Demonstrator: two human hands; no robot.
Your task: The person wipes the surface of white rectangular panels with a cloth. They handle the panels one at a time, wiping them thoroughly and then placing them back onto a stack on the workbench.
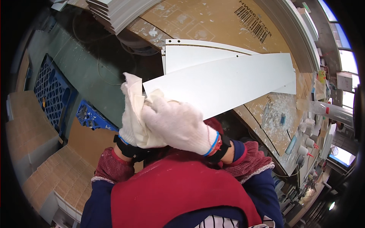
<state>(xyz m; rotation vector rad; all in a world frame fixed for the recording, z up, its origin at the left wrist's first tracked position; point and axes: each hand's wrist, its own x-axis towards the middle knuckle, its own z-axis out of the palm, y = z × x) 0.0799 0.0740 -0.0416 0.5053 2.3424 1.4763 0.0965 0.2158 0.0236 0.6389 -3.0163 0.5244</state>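
Observation:
Both my hands wear white knit gloves and are close together in front of my red apron. My right hand [176, 123] has its fingers curled in at a bunched cream cloth [141, 131]. The cloth also lies in my left hand [128, 133], whose fingers it mostly hides. Just beyond the hands, a long white panel [228, 81] slants across the bench, its near left end beside the cloth. Partly under it rests another white panel [182, 57] with dark holes along its far edge.
The bench is topped with brown cardboard [190, 24], smeared white in places. Stacked boards [114, 15] stand at the far left. A blue plastic pallet [53, 89] is on the left, above brown cartons [57, 167]. Bottles with red tips [310, 146] line the right side.

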